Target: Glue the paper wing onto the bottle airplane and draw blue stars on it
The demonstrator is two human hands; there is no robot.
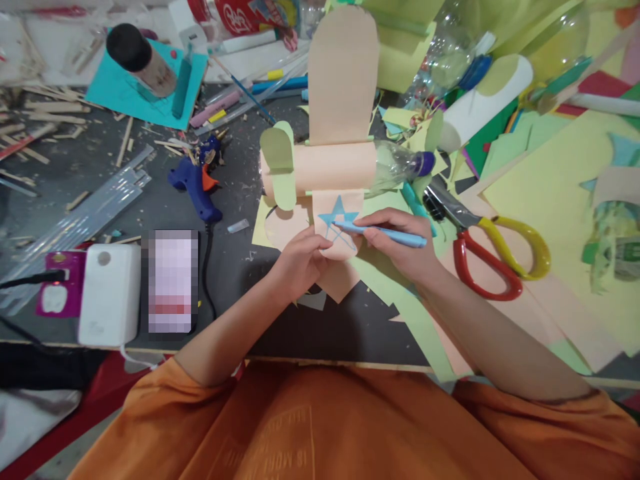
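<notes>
A plastic bottle plane [336,167] wrapped in peach paper lies across the dark table, with long peach wings and pale green tail flaps. On the near wing [340,230] sits a blue star [339,217]. My left hand [300,263] pinches the rounded end of that wing, fingers closed on the paper. My right hand [400,243] grips a light blue pen [383,233], its tip touching the wing just below the star.
Red-and-yellow scissors [487,250] lie right of my hand on green and peach paper sheets. A blue glue gun [195,187] rests to the left, with clear glue sticks, a white adapter [107,293], a phone and wooden sticks. Bottles and paper scraps crowd the back.
</notes>
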